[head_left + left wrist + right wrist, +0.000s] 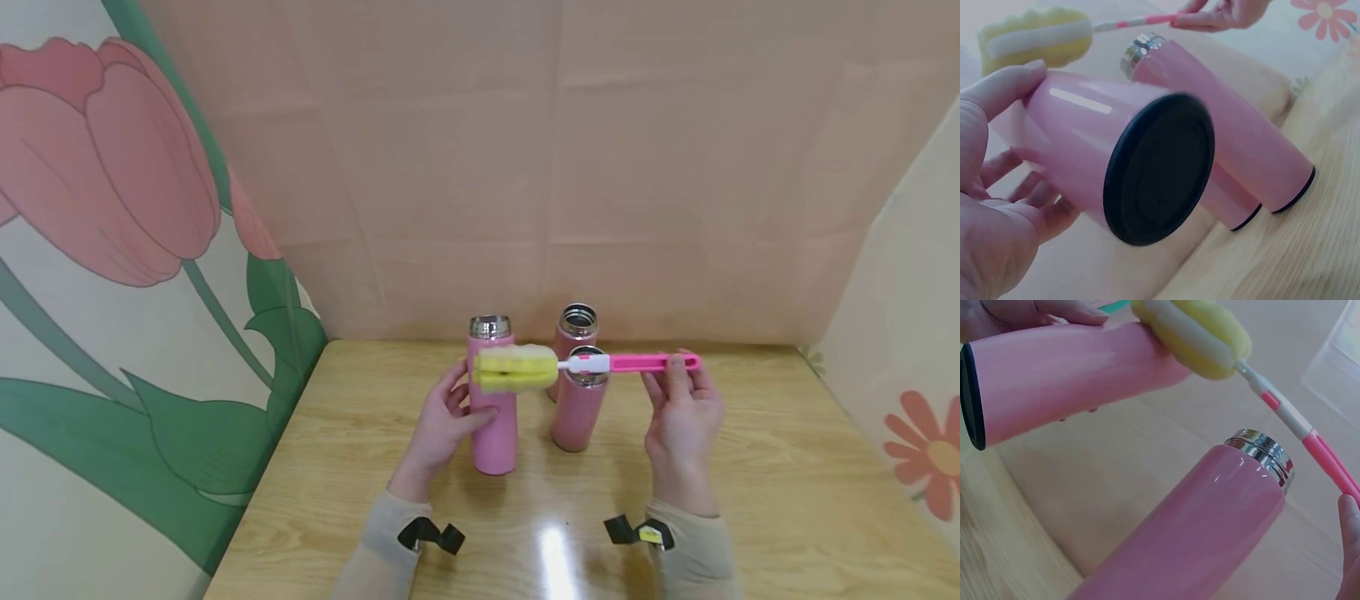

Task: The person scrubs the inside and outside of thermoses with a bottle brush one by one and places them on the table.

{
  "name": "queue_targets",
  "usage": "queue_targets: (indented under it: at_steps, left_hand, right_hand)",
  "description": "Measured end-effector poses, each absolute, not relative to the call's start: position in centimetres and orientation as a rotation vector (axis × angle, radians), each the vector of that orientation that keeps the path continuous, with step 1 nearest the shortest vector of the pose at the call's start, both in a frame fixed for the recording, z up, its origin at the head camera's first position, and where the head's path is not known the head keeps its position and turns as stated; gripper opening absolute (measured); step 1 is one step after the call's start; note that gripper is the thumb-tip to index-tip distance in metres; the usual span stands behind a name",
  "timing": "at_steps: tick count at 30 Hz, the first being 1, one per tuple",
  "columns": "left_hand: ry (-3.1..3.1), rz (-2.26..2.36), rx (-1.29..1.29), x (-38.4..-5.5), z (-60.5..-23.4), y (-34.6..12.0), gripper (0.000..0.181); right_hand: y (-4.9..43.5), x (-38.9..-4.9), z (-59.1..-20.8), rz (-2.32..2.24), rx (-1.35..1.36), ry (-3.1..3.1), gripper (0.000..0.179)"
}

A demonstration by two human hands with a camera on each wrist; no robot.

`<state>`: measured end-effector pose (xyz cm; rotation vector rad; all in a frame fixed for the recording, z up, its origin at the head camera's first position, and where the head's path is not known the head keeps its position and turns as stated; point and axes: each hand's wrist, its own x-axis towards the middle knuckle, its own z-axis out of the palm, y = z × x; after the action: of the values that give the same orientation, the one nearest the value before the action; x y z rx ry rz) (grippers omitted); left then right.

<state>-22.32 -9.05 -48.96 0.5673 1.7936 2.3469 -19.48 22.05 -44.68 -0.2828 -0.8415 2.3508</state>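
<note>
Gripping a pink bottle (495, 442) in the left hand (445, 417), with the thumb laid across the near side; pinching the pink handle (637, 362) of a bottle brush (588, 364) in the right hand (684, 412), close to the handle's right end. Raised off the wooden table (795, 467), with the black base (1160, 172) showing in the left wrist view, and held nearly upright in the head view, silver neck (490, 327) bare at the top. Set crosswise to the bottle's long axis, running left to right, with the yellow sponge head (517, 368) leftmost. Placed, at the sponge end, in front of the bottle's upper body, just below the neck and outside the mouth; cannot tell whether touching. Closer there to the left hand than to the right. Flanked on the right by two more uncapped pink bottles upright on the table, a nearer one (577, 412) and a farther one (576, 337). Backed by a pinkish cloth (465, 183), with a printed tulip (120, 158) at far left.
</note>
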Motion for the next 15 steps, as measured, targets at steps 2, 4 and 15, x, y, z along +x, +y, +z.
queue_targets:
  at_steps: [2, 4, 15]
  left_hand:
    - [1.8, 2.365, 0.573, -22.38, -49.06, -8.95, 0.085]
    - [1.811, 2.381, 0.588, -22.42, -49.1, -8.86, 0.085]
    - [1.874, 2.363, 0.673, -22.19, -49.25, -8.94, 0.082]
  right_hand:
    - [22.05, -19.39, -44.62, 2.355, -0.294, -0.824, 0.037]
    - [22.1, -19.32, -44.59, 2.351, -0.305, -0.814, 0.038]
    - [21.75, -19.19, -44.84, 2.315, -0.34, -0.857, 0.04]
